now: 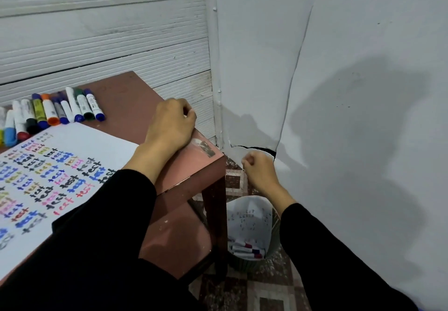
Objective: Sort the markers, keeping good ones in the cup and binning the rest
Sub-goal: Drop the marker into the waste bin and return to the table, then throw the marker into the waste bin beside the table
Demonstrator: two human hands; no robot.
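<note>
Both our hands curl: left [171, 122] fisted on the table [194, 165], right [258, 168] fisted over the bin [272, 250]; any grasp hidden. Markers [55, 110] run off-frame.

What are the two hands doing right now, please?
Left hand: curled, resting on the table edge, holding nothing visible.
Right hand: fisted above the bin, nothing visible in it.

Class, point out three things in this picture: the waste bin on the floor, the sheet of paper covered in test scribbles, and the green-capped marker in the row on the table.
Waste bin [273, 250]: head view, right wall.
Sheet of paper [80, 138]: head view, blank upper part.
Green-capped marker [83, 104]: head view, white barrel.
</note>
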